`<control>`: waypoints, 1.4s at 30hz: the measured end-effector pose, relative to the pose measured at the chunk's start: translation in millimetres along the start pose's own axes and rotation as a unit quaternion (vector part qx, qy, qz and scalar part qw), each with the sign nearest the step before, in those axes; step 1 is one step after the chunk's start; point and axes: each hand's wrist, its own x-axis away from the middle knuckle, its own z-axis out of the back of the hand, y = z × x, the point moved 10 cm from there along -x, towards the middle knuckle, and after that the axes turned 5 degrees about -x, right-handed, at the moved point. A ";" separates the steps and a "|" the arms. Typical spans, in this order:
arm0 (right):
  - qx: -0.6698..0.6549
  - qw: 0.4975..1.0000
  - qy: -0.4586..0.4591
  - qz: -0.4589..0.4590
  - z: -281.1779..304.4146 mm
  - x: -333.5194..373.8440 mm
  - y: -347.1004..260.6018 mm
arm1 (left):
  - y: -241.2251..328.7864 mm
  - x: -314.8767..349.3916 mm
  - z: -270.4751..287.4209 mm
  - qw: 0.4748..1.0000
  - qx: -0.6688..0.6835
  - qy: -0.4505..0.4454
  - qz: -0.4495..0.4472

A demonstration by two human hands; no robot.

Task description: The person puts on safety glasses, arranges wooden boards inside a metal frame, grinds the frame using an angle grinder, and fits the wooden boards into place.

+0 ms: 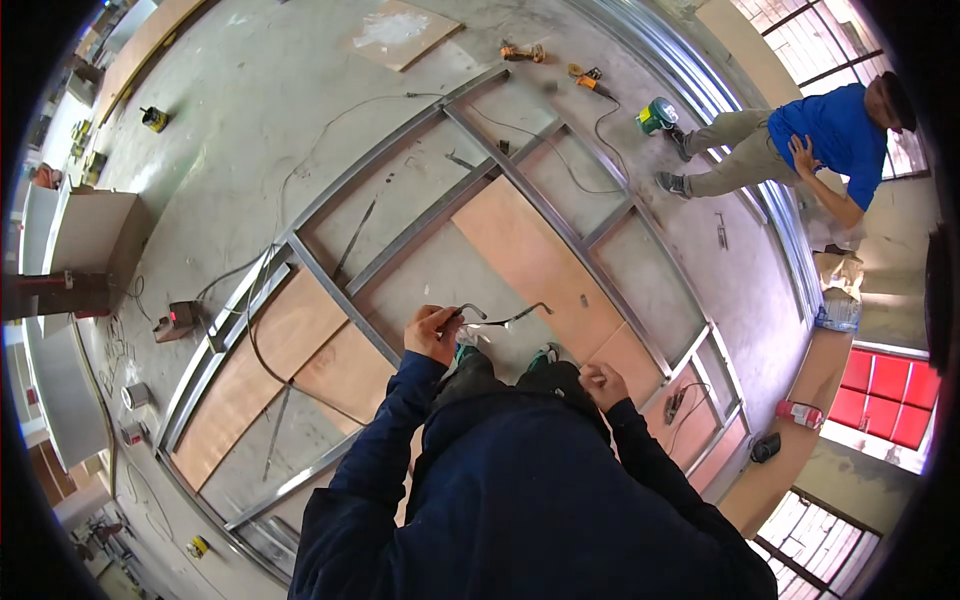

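Note:
My left hand (430, 335) is closed round one side of a pair of glasses (496, 322), held out in front of my body with the thin dark arms unfolded. Lower and to the right, my right hand (603, 386) has its fingers curled together near my thigh; whether anything is in them cannot be made out. Both hands are above a large metal frame (345, 304) lying on the floor. Inside the frame, beneath my hands, lies a long plywood panel (525, 245).
A co-worker in a blue shirt (825, 130) stands at the right, beside a green bucket (657, 115) and long metal profiles (785, 235). An orange power tool (523, 53) and a corded orange tool (595, 85) lie beyond the frame. Cables (283, 190) cross the floor and frame.

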 end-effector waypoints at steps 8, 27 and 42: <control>-0.191 0.974 -0.020 0.125 -15.9 -13.1 -177.6 | 25.0 25.0 -20.0 0.989 0.093 -0.092 0.064; -0.054 0.976 -0.108 0.181 -31.8 -6.9 -217.0 | -38.4 80.2 17.1 0.986 0.075 -0.028 0.143; 0.219 0.975 -0.021 0.017 131.7 -53.2 128.4 | -379.6 64.1 106.6 0.683 -0.548 -0.464 0.136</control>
